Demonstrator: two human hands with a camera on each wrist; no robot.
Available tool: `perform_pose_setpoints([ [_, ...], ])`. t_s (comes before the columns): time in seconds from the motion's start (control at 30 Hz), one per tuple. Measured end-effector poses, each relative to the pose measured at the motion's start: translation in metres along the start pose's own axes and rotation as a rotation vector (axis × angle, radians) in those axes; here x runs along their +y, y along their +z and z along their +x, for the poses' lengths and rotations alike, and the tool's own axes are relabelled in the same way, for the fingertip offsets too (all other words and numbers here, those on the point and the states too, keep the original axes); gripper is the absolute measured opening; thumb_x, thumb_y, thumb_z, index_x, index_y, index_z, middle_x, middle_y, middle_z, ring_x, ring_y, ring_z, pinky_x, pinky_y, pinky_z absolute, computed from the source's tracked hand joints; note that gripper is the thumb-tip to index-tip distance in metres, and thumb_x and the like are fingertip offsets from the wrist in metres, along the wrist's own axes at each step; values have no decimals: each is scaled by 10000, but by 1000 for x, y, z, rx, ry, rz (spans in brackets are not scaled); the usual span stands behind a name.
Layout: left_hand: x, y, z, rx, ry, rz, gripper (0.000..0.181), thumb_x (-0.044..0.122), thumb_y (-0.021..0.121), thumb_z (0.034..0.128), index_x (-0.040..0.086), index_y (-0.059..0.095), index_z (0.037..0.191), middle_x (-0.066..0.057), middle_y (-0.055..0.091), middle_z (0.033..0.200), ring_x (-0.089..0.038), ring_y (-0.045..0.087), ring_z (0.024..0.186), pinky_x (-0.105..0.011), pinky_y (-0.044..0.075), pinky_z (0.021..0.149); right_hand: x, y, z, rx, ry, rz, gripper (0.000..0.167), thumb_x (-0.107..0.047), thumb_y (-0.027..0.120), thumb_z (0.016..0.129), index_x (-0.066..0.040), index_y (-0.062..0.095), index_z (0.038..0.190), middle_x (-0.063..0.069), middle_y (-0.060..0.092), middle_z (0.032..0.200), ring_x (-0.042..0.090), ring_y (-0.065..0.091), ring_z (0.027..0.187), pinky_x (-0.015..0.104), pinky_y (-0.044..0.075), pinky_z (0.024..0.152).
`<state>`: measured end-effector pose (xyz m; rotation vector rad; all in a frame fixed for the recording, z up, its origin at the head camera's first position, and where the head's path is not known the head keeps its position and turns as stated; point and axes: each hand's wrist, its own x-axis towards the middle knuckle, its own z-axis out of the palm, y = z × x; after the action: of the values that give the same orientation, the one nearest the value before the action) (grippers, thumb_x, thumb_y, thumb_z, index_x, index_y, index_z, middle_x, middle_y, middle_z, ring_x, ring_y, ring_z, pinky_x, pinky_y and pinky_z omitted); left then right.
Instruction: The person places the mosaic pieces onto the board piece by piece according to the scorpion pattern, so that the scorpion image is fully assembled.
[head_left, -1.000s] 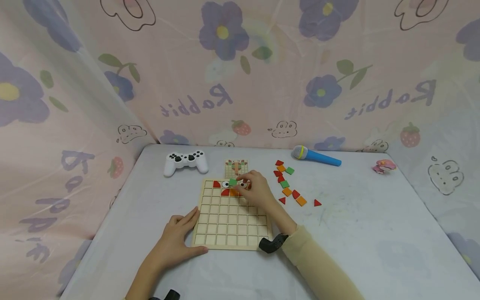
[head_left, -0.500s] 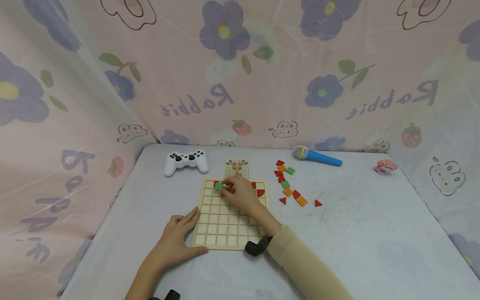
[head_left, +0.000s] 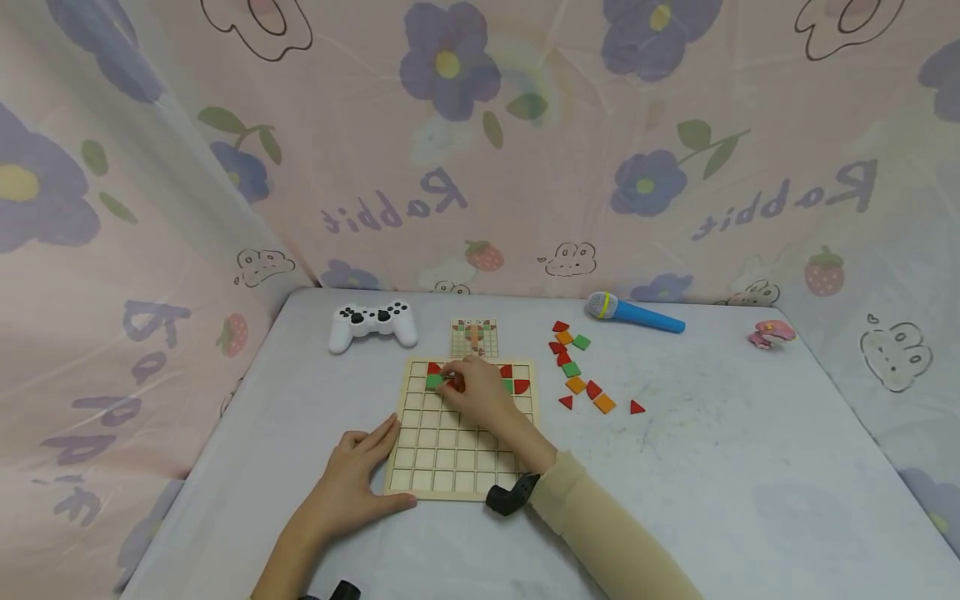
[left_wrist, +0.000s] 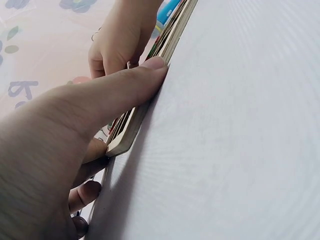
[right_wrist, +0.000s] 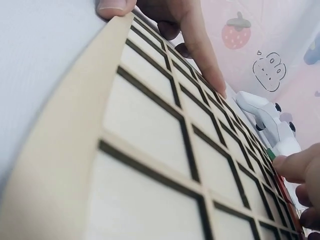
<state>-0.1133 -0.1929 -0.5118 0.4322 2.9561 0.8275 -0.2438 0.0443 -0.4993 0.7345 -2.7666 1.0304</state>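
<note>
A pale wooden grid board (head_left: 435,458) lies on the table, with red and green pieces in its far rows. My left hand (head_left: 352,479) rests at its near left corner; the thumb (left_wrist: 145,70) lies along the front edge and straight fingers touch the left side. My right hand (head_left: 483,396) reaches over the far part of the board. Its fingertips pinch a small green square tile (head_left: 434,382), which sits at a cell just below a red quarter-round piece (head_left: 434,367). In the right wrist view the green tile (right_wrist: 270,154) shows only a sliver. The hand hides several cells.
Behind the board lies a small pattern card (head_left: 474,337). Loose red, orange and green pieces (head_left: 575,385) trail along the board's right. A white game controller (head_left: 372,326), a blue toy microphone (head_left: 636,312) and a pink object (head_left: 771,333) stand farther back.
My right hand has moved left across the board with the green tile, then slightly lowered it to the cell under the red piece. The left hand has stayed put.
</note>
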Motion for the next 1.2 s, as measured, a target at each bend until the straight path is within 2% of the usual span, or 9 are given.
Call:
perform_pose_setpoints([
  [0.37,1,0,-1,-3,-3,-1,1109,659,881,741,134,451,1617,42,351,1718,-241,427,1293,-535,438,1035,-2,5,1,-11,9,-104,253,-307,792,966,-125,811,1142,-21,628,830,121,528,759,296,409,699],
  [0.73,3,-2,-1,-12,-19,-6,1108,661,879,742,137,451,1619,42,352,1719,-255,431,1300,-551,441,1037,-2,6,2,-8,10,-67,231,-288,800,959,-129,812,1125,-29,631,812,110,537,754,300,419,701],
  [1.2,3,-2,0,-2,-6,0,1112,659,885,736,126,458,1613,30,363,1715,-248,437,1286,-541,448,1028,-7,3,2,-11,41,-71,206,-289,798,964,-148,804,1115,-33,665,836,143,592,817,350,439,752],
])
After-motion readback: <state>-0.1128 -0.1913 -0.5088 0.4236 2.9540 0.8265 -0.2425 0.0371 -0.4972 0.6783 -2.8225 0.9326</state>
